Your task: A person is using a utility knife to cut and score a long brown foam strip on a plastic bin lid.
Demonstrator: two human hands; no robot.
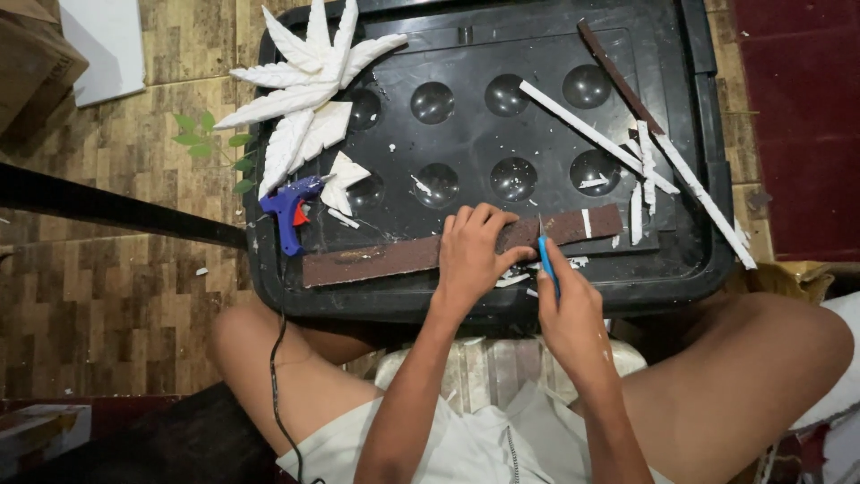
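Our open lane over the dimpled black tray (699, 134) middle, between foam leaves (300, 90) left and white strips (645, 161) right.

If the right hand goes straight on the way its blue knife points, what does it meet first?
Probably the brown strip: the right hand aims the knife up at it, beside the left hand.

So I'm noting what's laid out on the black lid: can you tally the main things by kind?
White leaf-shaped foam cutouts: 3
Blue glue gun: 1
Long brown boards: 1, under the left hand
Thin dark brown sticks: 1
Blue-handled cutters: 1, in the right hand
Long white foam strips: about 5; small scraps uncounted
Total: about 12
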